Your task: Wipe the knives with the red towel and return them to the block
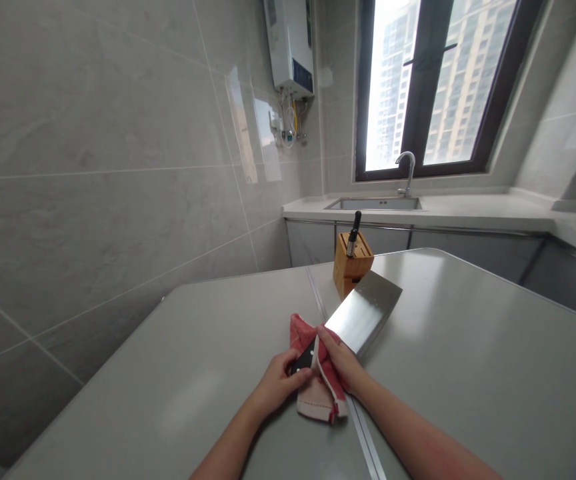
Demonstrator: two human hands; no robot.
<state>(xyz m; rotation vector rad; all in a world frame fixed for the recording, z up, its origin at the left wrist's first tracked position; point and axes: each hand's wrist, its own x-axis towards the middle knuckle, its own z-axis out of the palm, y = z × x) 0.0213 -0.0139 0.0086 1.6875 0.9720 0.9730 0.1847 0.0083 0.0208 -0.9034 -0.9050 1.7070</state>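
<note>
A cleaver (367, 308) with a broad shiny blade and a black riveted handle is held over the table, its blade pointing away to the right. My left hand (284, 378) is closed round the handle's near end. A red and pale pink cloth (321, 399) wraps round the handle by the blade and hangs down. My right hand (339, 357) grips this cloth where handle and blade meet; some of its fingers are hidden behind. Just beyond the blade stands a wooden knife block (345, 267), with one black-handled tool (354, 233) upright in a slot.
The pale glossy table (208, 333) has a metal seam running through its middle. Behind it are a counter (478, 203) with a sink (373, 204) and a faucet (408, 170). A tiled wall (118, 220) rises at left, with a water heater (291, 47) on the wall near the window.
</note>
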